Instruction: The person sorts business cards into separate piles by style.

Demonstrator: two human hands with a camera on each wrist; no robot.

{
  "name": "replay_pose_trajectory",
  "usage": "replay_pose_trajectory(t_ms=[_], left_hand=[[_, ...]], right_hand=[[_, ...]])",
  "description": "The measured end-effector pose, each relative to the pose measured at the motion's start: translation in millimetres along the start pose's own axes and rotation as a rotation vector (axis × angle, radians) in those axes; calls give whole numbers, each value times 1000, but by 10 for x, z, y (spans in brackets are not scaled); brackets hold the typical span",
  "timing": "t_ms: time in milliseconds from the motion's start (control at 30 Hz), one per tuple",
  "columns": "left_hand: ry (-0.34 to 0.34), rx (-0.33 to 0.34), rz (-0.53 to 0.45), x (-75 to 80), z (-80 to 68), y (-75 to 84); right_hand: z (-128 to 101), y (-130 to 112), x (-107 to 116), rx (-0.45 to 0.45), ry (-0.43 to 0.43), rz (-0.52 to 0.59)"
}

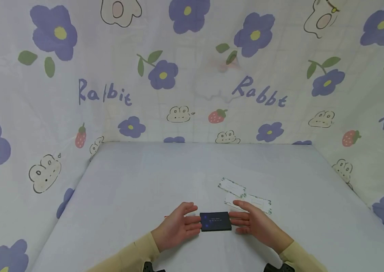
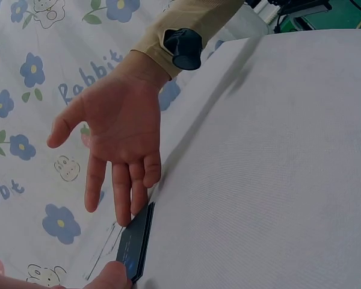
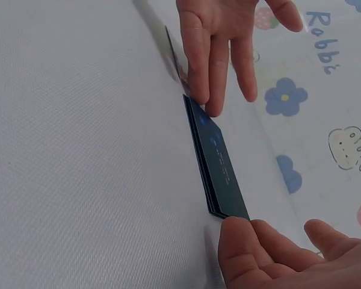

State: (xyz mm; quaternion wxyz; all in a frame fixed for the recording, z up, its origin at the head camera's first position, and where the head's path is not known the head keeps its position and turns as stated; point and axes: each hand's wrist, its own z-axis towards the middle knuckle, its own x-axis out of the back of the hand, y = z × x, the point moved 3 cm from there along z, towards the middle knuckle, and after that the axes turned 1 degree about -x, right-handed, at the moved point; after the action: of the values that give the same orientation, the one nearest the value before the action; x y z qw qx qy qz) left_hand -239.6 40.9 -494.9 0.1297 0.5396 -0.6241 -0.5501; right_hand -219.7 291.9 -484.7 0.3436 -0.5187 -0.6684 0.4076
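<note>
A small stack of dark blue-black cards (image 1: 215, 221) with fine pale print lies between my two hands. Its layered edges show in the right wrist view, where the cards (image 3: 213, 162) sit slightly uneven. My left hand (image 1: 180, 225) is at the left short end, its extended fingertips right at the cards' edge. Opposite it, my right hand (image 1: 258, 225) has its fingertips at the right short end, palm facing inward. Neither hand curls round the stack. From the left wrist, the right hand (image 2: 123, 132) shows with fingers loosely extended and thumb apart.
Two white cards with leafy green borders, an upper one (image 1: 231, 187) and a lower one (image 1: 260, 202), lie behind the right hand, which partly covers the lower one. A small red-marked item (image 1: 166, 217) peeks out behind the left hand. Flower-printed cloth (image 1: 192, 87) encloses the white table (image 1: 144, 170).
</note>
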Motion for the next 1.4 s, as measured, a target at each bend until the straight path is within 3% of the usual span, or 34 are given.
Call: replay_pose_trajectory(t_ms=[167, 300, 500, 633, 800, 967, 1200, 1400], left_hand=[[-11, 17, -34, 25, -33, 3], [-53, -18, -54, 117, -141, 125], [-56, -114, -94, 415, -377, 426], [2, -149, -147, 683, -462, 500], [105, -166, -188, 1015, -572, 522], [138, -160, -209, 1225, -647, 516], [143, -151, -195, 1299, -632, 501], [122, -149, -194, 1254, -565, 506]], right_hand=[[-50, -2, 19, 17, 5, -13], [-152, -13, 149, 64, -26, -21], [-410, -15, 531, 168, -136, 133], [-530, 18, 725, 184, -167, 217], [-625, 131, 921, 113, -42, 227], [-715, 239, 1068, 46, 57, 260], [-764, 271, 1104, 62, -28, 330], [-746, 297, 1089, 14, 79, 298]])
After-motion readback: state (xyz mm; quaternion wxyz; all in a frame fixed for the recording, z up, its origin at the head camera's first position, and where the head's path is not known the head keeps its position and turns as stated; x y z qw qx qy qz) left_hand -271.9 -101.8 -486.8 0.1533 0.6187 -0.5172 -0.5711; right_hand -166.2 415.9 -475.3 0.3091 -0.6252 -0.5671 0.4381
